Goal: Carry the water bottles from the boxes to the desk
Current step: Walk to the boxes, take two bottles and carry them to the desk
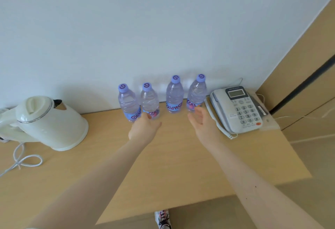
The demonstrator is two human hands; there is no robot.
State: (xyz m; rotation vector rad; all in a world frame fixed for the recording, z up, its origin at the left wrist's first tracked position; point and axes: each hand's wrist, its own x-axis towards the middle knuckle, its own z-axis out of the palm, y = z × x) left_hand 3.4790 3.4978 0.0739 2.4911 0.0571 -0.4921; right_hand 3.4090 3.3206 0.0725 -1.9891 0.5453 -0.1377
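Several clear water bottles with purple caps stand upright in a row along the wall on the wooden desk (163,156). From left to right they are a first bottle (128,102), a second bottle (149,100), a third bottle (174,94) and a fourth bottle (197,92). My left hand (144,129) reaches just in front of the two left bottles, fingers relaxed and holding nothing. My right hand (202,120) is spread just below the fourth bottle, palm turned inward, empty. No boxes are in view.
A cream electric kettle (49,121) with a white cord (23,160) stands at the desk's left. A grey desk phone (239,109) sits at the right end, next to a wooden panel (299,56). My shoe (163,219) shows below the desk's front edge.
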